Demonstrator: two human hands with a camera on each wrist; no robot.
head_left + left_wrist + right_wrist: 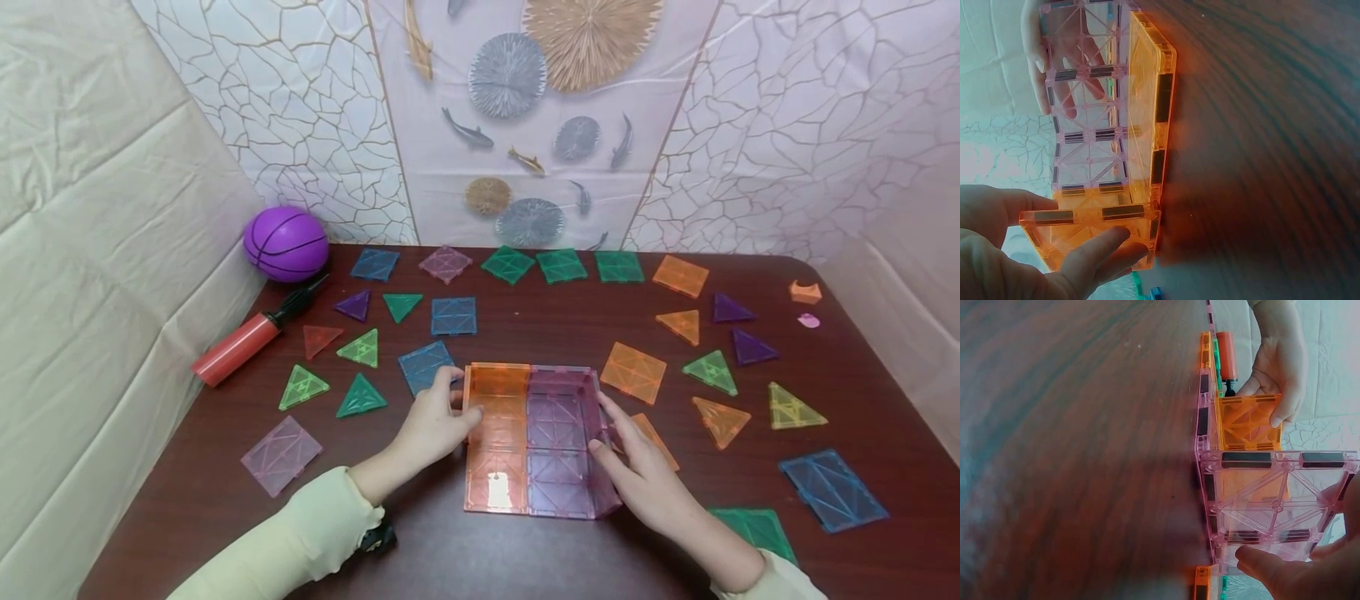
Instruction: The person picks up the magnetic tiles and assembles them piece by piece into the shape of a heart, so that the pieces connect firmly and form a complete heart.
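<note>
Both left grip (429, 427) and right grip (643, 477) are pinching opposite sides of an open orange-and-purple translucent plastic box (558, 425) on the table (540, 329), seemingly steadying it, the next move probably needing even pressure

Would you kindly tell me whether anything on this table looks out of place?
The red pump and purple ball at the back left of the table look odd beside the translucent tiles, being unlike them.
</note>
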